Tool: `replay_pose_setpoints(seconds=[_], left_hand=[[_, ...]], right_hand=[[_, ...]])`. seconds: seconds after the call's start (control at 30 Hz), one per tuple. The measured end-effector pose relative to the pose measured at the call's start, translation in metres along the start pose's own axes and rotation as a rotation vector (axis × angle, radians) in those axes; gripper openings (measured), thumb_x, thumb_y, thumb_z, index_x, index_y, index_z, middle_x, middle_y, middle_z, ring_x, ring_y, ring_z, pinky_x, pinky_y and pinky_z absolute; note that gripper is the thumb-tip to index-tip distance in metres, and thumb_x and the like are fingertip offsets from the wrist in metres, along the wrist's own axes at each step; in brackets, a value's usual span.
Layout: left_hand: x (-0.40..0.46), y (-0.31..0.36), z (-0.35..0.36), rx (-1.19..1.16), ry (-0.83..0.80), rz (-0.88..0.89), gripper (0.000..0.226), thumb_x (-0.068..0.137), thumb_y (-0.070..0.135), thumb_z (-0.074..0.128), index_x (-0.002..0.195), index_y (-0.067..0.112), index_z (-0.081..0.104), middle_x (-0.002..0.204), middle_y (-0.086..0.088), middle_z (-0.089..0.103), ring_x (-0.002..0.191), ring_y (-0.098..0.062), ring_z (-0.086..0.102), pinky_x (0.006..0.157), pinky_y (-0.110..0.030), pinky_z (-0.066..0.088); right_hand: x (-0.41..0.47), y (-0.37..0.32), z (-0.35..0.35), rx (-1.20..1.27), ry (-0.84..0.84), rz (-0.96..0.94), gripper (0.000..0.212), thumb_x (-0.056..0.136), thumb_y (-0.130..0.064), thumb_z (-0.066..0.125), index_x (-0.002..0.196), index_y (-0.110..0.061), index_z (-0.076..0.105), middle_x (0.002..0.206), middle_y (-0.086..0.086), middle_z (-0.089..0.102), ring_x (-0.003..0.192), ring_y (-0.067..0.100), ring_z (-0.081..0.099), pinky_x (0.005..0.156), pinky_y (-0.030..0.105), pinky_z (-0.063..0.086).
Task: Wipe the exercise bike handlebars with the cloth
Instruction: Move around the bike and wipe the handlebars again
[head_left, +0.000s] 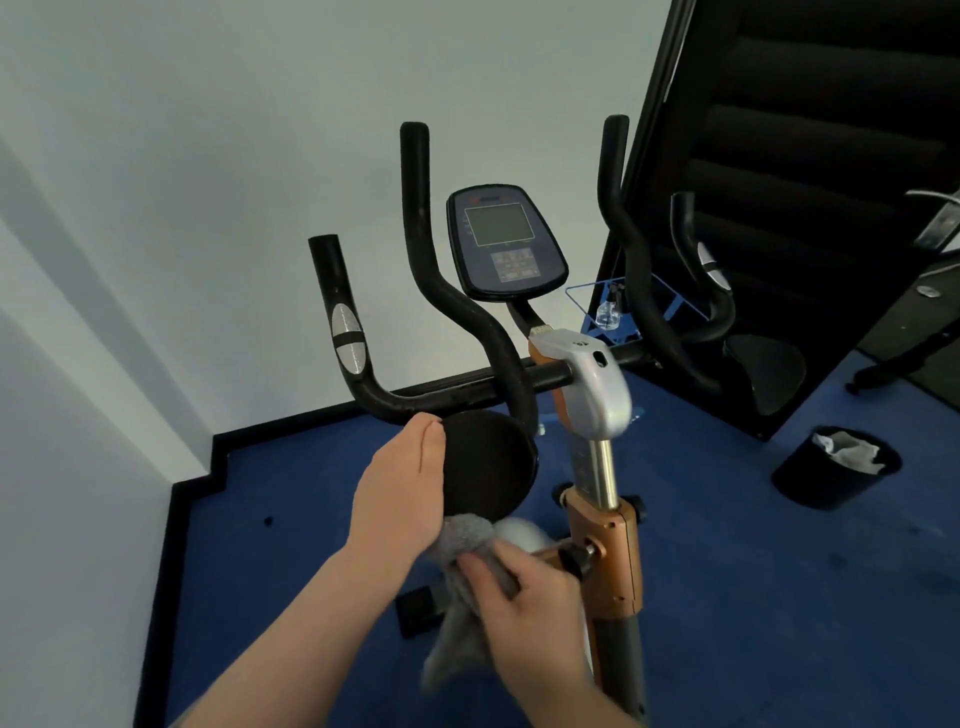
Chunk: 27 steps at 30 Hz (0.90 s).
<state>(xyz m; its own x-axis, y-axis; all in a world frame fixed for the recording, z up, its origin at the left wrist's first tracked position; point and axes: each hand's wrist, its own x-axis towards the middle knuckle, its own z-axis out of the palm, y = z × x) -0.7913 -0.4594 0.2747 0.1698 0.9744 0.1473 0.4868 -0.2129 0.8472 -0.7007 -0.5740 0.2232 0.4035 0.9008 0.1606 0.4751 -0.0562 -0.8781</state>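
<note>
The black handlebars of the exercise bike rise in front of me, with a left grip carrying a silver sensor and a right set of bars. Below the left bars sits a round black elbow pad. My left hand lies flat against the pad's left edge, its fingers together. A grey cloth hangs just under the pad, and my right hand is shut on it, near the bike's copper-coloured post.
The console stands between the bars. A black padded panel leans at the right. A black waste bin sits on the blue floor at the right. White walls close the corner to the left.
</note>
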Motion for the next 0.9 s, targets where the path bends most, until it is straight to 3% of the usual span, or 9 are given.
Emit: replay_pose_setpoints(seconds=[0.07, 0.17, 0.33, 0.4, 0.57, 0.67, 0.77, 0.83, 0.9], left_hand=[[0.0, -0.001, -0.002, -0.048, -0.031, -0.012, 0.028, 0.099, 0.036, 0.032, 0.088, 0.029, 0.057, 0.08, 0.002, 0.064, 0.078, -0.018, 0.06, 0.075, -0.048, 0.049], [0.0, 0.001, 0.001, -0.087, -0.02, -0.012, 0.029, 0.098, 0.032, 0.032, 0.084, 0.027, 0.056, 0.078, 0.002, 0.063, 0.076, -0.018, 0.06, 0.073, -0.048, 0.049], [-0.001, 0.004, 0.002, -0.126, -0.012, -0.055, 0.029, 0.095, 0.037, 0.032, 0.079, 0.029, 0.055, 0.075, 0.003, 0.061, 0.073, -0.019, 0.057, 0.07, -0.048, 0.047], [-0.001, 0.004, 0.002, -0.129, -0.01, -0.057, 0.029, 0.096, 0.036, 0.032, 0.079, 0.029, 0.055, 0.075, 0.003, 0.061, 0.073, -0.019, 0.057, 0.07, -0.047, 0.047], [-0.002, 0.004, 0.005, -0.139, 0.019, -0.072, 0.03, 0.098, 0.036, 0.032, 0.083, 0.03, 0.057, 0.077, 0.006, 0.063, 0.074, -0.013, 0.059, 0.07, -0.039, 0.048], [-0.001, 0.002, 0.005, -0.136, 0.017, -0.073, 0.03, 0.098, 0.036, 0.033, 0.084, 0.031, 0.058, 0.075, 0.008, 0.062, 0.073, -0.012, 0.059, 0.07, -0.041, 0.049], [-0.003, 0.002, 0.003, -0.124, 0.004, -0.06, 0.029, 0.099, 0.036, 0.034, 0.086, 0.035, 0.059, 0.076, 0.013, 0.064, 0.073, -0.005, 0.059, 0.068, -0.035, 0.049], [-0.004, 0.003, 0.001, -0.096, 0.001, -0.043, 0.028, 0.099, 0.035, 0.034, 0.087, 0.036, 0.059, 0.078, 0.013, 0.064, 0.076, -0.003, 0.059, 0.069, -0.031, 0.047], [-0.004, 0.005, 0.001, -0.067, 0.018, -0.025, 0.028, 0.099, 0.032, 0.034, 0.087, 0.035, 0.058, 0.081, 0.012, 0.064, 0.078, -0.003, 0.059, 0.071, -0.033, 0.048]], right_hand=[[0.006, -0.001, -0.026, -0.019, 0.125, -0.075, 0.017, 0.079, -0.052, 0.057, 0.08, -0.037, 0.064, 0.067, -0.013, 0.063, 0.058, 0.008, 0.06, 0.054, 0.033, 0.053], [0.033, -0.014, -0.063, -0.044, 0.378, -0.174, 0.02, 0.083, -0.045, 0.057, 0.065, -0.037, 0.055, 0.057, -0.008, 0.052, 0.047, 0.006, 0.045, 0.046, 0.015, 0.038], [0.095, -0.051, -0.063, -0.312, 0.031, -0.197, 0.013, 0.089, -0.038, 0.059, 0.094, -0.031, 0.068, 0.065, -0.004, 0.063, 0.061, 0.012, 0.056, 0.054, 0.03, 0.046], [0.09, -0.047, -0.053, -0.255, 0.034, -0.171, 0.016, 0.09, -0.034, 0.059, 0.101, -0.031, 0.069, 0.065, -0.001, 0.065, 0.061, 0.014, 0.059, 0.057, 0.033, 0.049], [0.048, -0.019, -0.026, 0.106, 0.318, 0.03, 0.034, 0.089, -0.034, 0.061, 0.057, -0.025, 0.052, 0.045, -0.008, 0.047, 0.042, 0.006, 0.043, 0.044, 0.023, 0.036], [0.018, 0.001, -0.01, 0.076, 0.151, 0.227, 0.036, 0.086, -0.041, 0.061, 0.056, -0.02, 0.054, 0.05, -0.002, 0.053, 0.048, 0.008, 0.05, 0.052, 0.039, 0.047], [0.02, 0.012, -0.032, 0.048, 0.12, 0.213, 0.03, 0.085, -0.037, 0.065, 0.057, -0.026, 0.058, 0.061, -0.013, 0.062, 0.057, 0.0, 0.056, 0.056, 0.012, 0.044], [0.047, 0.009, -0.06, 0.072, 0.227, 0.116, 0.037, 0.085, -0.034, 0.065, 0.054, -0.021, 0.05, 0.054, -0.009, 0.051, 0.05, 0.003, 0.047, 0.049, 0.012, 0.036], [0.083, -0.001, -0.083, 0.054, 0.251, 0.023, 0.032, 0.086, -0.036, 0.063, 0.061, -0.018, 0.055, 0.07, -0.007, 0.053, 0.061, 0.006, 0.05, 0.055, 0.011, 0.037]])
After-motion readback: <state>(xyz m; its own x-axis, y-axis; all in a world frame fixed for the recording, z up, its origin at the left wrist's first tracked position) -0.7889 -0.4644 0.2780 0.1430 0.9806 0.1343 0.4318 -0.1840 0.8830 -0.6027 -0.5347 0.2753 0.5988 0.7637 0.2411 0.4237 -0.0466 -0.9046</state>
